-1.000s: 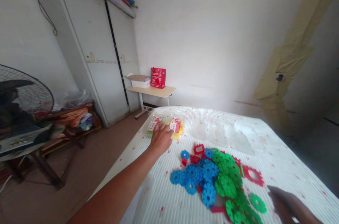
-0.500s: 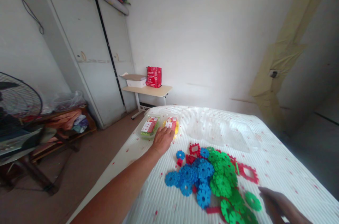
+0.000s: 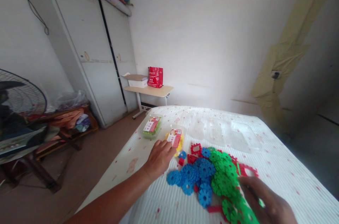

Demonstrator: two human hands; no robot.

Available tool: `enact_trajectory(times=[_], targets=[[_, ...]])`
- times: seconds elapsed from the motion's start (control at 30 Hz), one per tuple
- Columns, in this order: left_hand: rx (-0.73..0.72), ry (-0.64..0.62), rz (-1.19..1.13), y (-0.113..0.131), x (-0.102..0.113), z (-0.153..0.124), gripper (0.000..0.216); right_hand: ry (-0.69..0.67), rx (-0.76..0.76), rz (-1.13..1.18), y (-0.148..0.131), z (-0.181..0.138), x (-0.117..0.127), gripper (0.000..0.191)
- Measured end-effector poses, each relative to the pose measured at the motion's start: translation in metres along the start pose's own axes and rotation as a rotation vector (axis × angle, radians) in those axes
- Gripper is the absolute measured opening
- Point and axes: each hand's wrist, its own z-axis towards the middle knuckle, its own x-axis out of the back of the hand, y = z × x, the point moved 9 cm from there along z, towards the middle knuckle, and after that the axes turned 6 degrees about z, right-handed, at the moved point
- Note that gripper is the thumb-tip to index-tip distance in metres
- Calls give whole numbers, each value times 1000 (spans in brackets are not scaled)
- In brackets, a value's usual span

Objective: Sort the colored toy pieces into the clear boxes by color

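My left hand [image 3: 160, 157] is closed on the near edge of a clear plastic box [image 3: 176, 136] that holds yellow pieces under a red and white label. A second clear box [image 3: 152, 126], with green pieces and a similar label, stands to its left. Nearer lie blue notched discs [image 3: 188, 174] in a heap. Green notched discs [image 3: 224, 178] are piled against them on the right. Red toothed frame pieces [image 3: 196, 148] show behind and beneath the discs. My right hand [image 3: 266, 195], somewhat blurred, has its fingers stretched out at the right side of the green pile.
Clear plastic trays [image 3: 238, 135] lie along the far right of the white ribbed table cover [image 3: 159, 195]. Behind, a small table [image 3: 153, 90] carries a white box [image 3: 138, 82] and a red bag [image 3: 155, 77]. A fan [image 3: 18, 93] stands at the left.
My left hand has drawn the yellow-piece box toward me, away from the green-piece box. My right hand has moved left to the green discs.
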Motion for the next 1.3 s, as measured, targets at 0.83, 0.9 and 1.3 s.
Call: enact_trajectory(times=[0.83, 0.9, 1.3], targets=[[757, 76, -2122, -7, -27, -82, 80, -152, -37, 297, -112, 61, -128, 13], [676, 54, -2246, 4, -22, -80, 81, -184, 38, 233, -122, 59, -129, 11], [679, 92, -1905, -12, -40, -83, 98, -206, 274, -267, -141, 55, -136, 15]])
